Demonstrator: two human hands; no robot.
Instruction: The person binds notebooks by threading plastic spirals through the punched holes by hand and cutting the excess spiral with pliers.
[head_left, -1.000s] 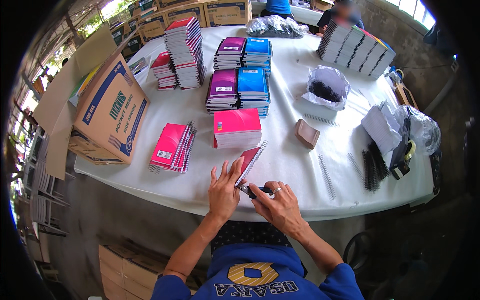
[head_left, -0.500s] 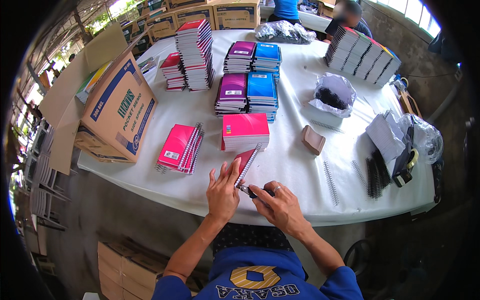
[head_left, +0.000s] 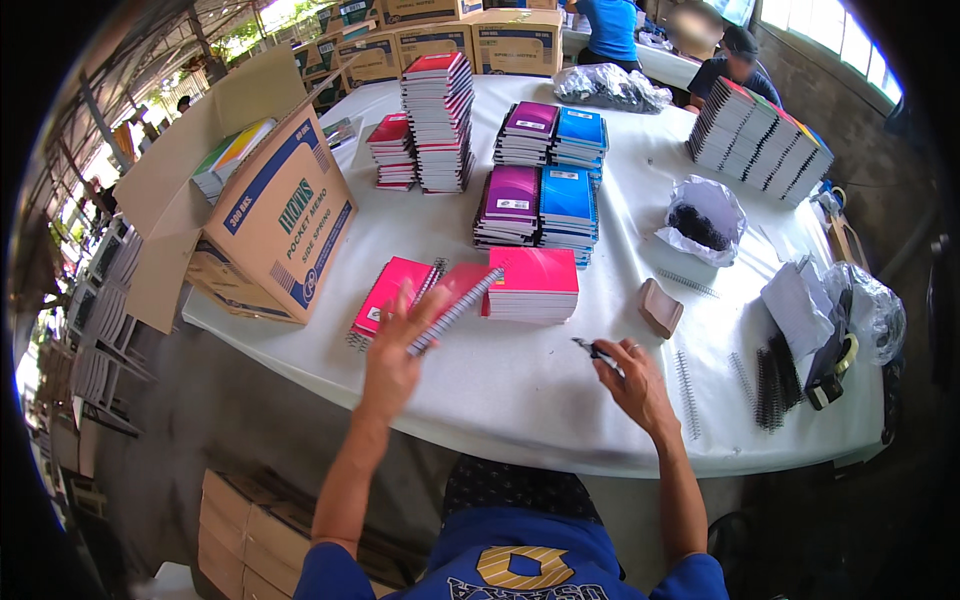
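My left hand (head_left: 395, 350) grips a pink spiral notebook (head_left: 462, 290), blurred by motion and tilted above the table. Just behind that hand lies a small pile of pink spiral notebooks (head_left: 385, 295). In my right hand (head_left: 634, 382) is a pair of dark-handled pliers (head_left: 592, 348), its metal jaws pointing left over the white tabletop. A neat stack of pink-covered pads (head_left: 535, 285) sits between my hands, a little farther away. No spiral shows along its visible sides. Right of it rests a brown curved block (head_left: 660, 307).
Purple notebooks (head_left: 510, 205), blue notebooks (head_left: 568, 205) and a tall red stack (head_left: 437, 120) stand farther back. An open cardboard box (head_left: 275, 225) is at left. Loose wire coils (head_left: 688, 395), black coils (head_left: 775, 385) and crumpled paper (head_left: 705, 215) lie right. People sit beyond.
My hands have moved apart. The left carries the notebook leftward toward the small pile, and the right has drawn the pliers off its spiral to the right. The view has shifted slightly.
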